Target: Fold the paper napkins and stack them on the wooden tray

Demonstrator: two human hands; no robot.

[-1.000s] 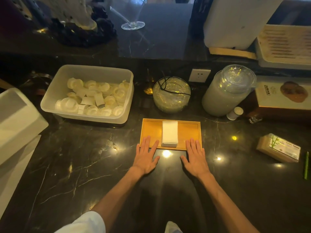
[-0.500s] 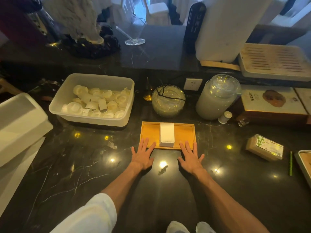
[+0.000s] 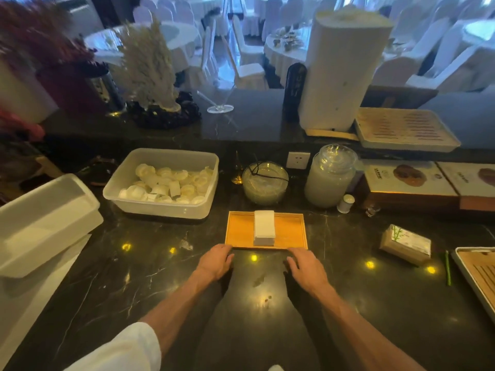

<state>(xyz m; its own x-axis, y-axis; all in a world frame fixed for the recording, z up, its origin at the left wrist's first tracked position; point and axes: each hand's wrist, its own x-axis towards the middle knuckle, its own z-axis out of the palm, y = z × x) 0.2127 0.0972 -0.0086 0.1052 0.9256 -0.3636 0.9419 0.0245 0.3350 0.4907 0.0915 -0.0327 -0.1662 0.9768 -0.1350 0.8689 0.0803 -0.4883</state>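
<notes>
A stack of folded white paper napkins (image 3: 264,227) stands in the middle of the wooden tray (image 3: 290,231) on the dark marble counter. My left hand (image 3: 215,261) rests palm down on the counter just in front of the tray's near left corner, fingers curled and holding nothing. At the near right corner lies my right hand (image 3: 305,266) in the same way, also with nothing in it. Both hands are just short of the tray's front edge.
A clear plastic tub (image 3: 163,207) of white rolled items stands back left, white bins (image 3: 40,226) far left. Behind the tray are a glass bowl (image 3: 265,183) and a lidded jar (image 3: 330,178). A brown tissue pack (image 3: 405,243) and another tray (image 3: 479,274) lie right.
Both hands slid back off the tray's front edge and their fingers curled in. The view has tilted up, showing the dining room beyond the counter.
</notes>
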